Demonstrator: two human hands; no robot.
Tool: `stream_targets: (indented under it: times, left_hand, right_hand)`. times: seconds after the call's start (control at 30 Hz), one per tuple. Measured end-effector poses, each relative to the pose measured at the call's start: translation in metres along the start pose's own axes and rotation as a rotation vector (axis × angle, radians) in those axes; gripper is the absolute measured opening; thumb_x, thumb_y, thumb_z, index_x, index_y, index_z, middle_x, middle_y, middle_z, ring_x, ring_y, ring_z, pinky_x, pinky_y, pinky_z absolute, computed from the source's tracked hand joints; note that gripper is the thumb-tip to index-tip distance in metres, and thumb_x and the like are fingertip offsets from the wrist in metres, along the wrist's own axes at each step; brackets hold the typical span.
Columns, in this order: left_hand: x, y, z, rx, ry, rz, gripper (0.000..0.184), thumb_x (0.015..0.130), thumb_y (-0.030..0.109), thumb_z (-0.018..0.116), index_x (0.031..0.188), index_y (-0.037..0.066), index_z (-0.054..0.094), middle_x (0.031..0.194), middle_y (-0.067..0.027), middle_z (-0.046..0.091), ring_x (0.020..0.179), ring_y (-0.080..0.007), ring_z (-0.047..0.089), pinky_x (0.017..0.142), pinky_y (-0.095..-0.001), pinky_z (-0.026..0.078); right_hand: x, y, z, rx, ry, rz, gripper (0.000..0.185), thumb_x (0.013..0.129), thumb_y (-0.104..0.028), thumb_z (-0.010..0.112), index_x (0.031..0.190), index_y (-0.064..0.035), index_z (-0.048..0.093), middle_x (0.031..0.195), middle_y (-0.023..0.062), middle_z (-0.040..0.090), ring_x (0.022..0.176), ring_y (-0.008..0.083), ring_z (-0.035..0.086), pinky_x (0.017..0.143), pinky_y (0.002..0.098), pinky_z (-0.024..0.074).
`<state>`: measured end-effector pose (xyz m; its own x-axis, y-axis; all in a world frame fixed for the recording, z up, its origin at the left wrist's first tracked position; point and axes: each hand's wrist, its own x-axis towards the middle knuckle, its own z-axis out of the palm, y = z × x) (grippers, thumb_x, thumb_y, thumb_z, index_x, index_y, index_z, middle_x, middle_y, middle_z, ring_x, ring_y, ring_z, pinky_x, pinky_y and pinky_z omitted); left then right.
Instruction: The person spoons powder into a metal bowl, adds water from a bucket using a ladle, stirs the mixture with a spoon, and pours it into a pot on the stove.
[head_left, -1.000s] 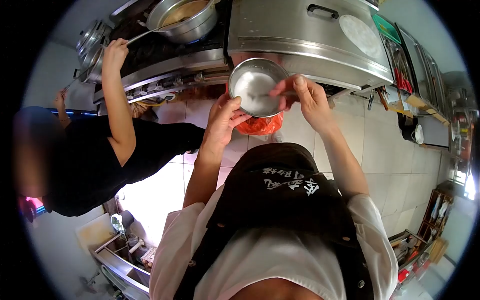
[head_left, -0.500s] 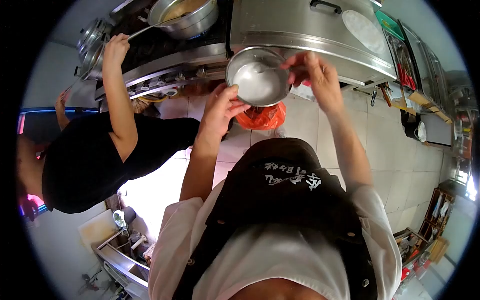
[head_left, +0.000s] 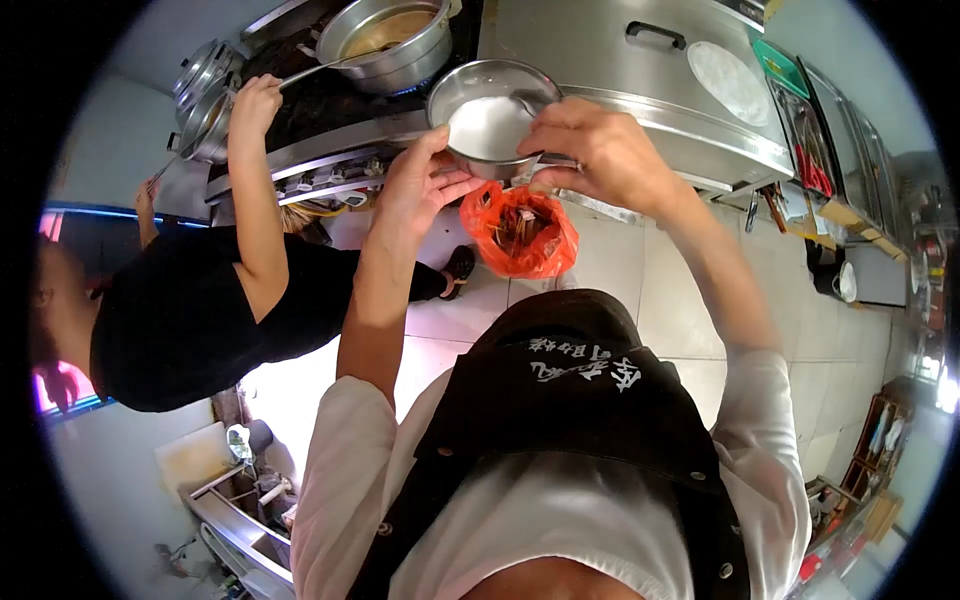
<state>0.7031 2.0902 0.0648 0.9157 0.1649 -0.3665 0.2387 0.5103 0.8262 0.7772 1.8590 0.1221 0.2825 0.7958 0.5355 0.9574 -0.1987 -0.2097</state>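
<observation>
A metal bowl point(head_left: 458, 84) with white contents point(head_left: 488, 128) is held in front of me, above the floor by the stove. My left hand point(head_left: 420, 185) grips its near left side, thumb at the rim and fingers against the outer wall. My right hand point(head_left: 605, 150) is closed at the right side of the rim, fingers over the edge and thumb lower down. What looks like a metal spoon point(head_left: 526, 101) leans inside the bowl beside the right fingers. Whether those fingers also hold its handle is hidden.
An orange-red bag point(head_left: 525, 240) with dark scraps stands below the bowl. At left, a co-worker's hand point(head_left: 257, 105) holds a long ladle point(head_left: 318, 70) reaching into a large pot point(head_left: 405, 65) on the stove. A steel cabinet point(head_left: 570, 50) stands ahead; trays with utensils point(head_left: 808, 140) line the right.
The bowl has moved away from me and slightly left, uncovering more of the bag. My right hand has gone from a blurred spot at the rim to a firm hold there.
</observation>
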Motion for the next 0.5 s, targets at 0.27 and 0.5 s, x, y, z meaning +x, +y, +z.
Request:
stream_targets:
  times: [0.27, 0.5]
  left_hand:
    - [-0.008, 0.028, 0.02, -0.134, -0.181, 0.108, 0.07, 0.081, 0.045, 0.069, 0.122, -0.004, 0.043, 0.119, -0.0227, 0.045, 0.105, -0.0343, 0.054, 0.09, -0.0481, 0.05]
    - [-0.032, 0.051, 0.016, -0.238, -0.191, 0.303, 0.068, 0.086, 0.037, 0.065, 0.131, -0.004, 0.034, 0.128, -0.0226, 0.035, 0.116, -0.04, 0.048, 0.092, -0.0502, 0.05]
  right_hand:
    - [0.039, 0.003, -0.029, -0.079, -0.011, -0.046, 0.022, 0.064, -0.001, 0.072, 0.085, -0.0052, 0.066, 0.087, 0.0046, 0.064, 0.083, 0.026, 0.061, 0.069, 0.0348, 0.0509]
    - [0.084, 0.008, -0.082, 0.026, -0.01, -0.034, 0.017, 0.071, -0.002, 0.071, 0.088, -0.0046, 0.067, 0.083, 0.0078, 0.063, 0.073, 0.0239, 0.061, 0.064, 0.0318, 0.0491]
